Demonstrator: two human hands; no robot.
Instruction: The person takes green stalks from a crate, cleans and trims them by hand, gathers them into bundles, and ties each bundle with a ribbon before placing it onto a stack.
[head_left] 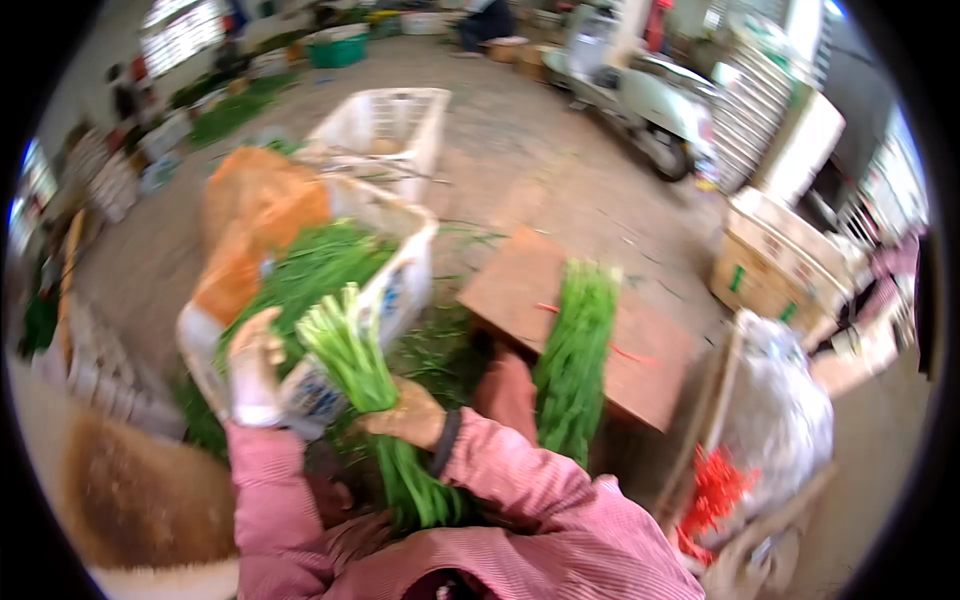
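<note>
My right hand (408, 415) is wrapped round a bunch of green stalks (358, 365), its pale cut ends pointing up and its leaves hanging towards my lap. My left hand (258, 352) is over the near left part of a white crate (415, 262), beside the loose greens (325, 262) in it; its fingers are blurred. An orange sheet (262, 205) lies over the crate's far left side. On a reddish-brown board (510, 285) to the right lies another green bunch (580, 350), with red ties (630, 355) near it.
Beyond the crate stands another white crate (435, 120). A scooter (650, 105) is parked at the back right. At right are a beige bin (765, 265), a clear plastic bag (785, 410) and red ties in a bundle (715, 495). A person (488, 22) is at the far back.
</note>
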